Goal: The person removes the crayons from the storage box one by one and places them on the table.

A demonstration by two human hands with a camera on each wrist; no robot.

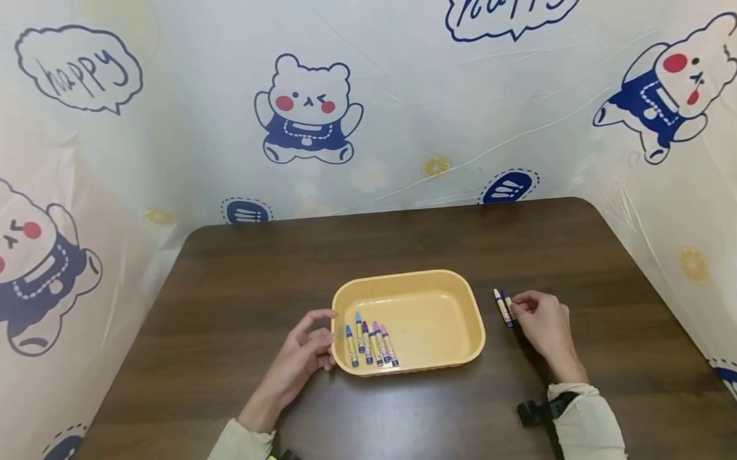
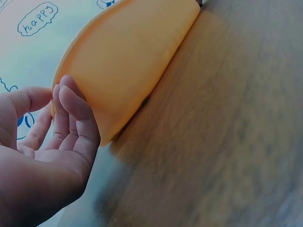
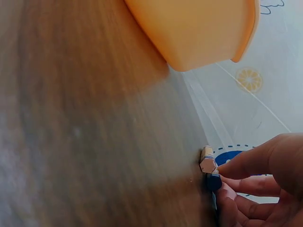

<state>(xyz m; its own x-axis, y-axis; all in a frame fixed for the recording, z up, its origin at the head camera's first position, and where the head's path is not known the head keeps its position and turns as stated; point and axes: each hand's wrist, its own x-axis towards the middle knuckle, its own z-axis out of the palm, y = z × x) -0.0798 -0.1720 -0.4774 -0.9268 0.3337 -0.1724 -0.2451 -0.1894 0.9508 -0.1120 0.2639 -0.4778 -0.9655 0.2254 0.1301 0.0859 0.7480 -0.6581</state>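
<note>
Right hand [image 1: 544,323] pinching slim crayon [image 1: 508,299], round-cornered glossy tray [image 1: 435,329]

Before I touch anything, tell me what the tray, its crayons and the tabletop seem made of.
Tray: probably plastic, smooth, slightly glossy, with soft highlights.
Crayons: likely wax in patterned paper sleeves, coloured tips bare; finish unclear.
Tabletop: perhaps wood or laminate, satin, with streaked grain and a blurred reflection.

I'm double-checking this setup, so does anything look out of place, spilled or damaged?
Nothing looks spilled or damaged. Only two crayons stand out: they're outside the tray, to its right, by the right hand, while the other crayons lie inside.
</note>
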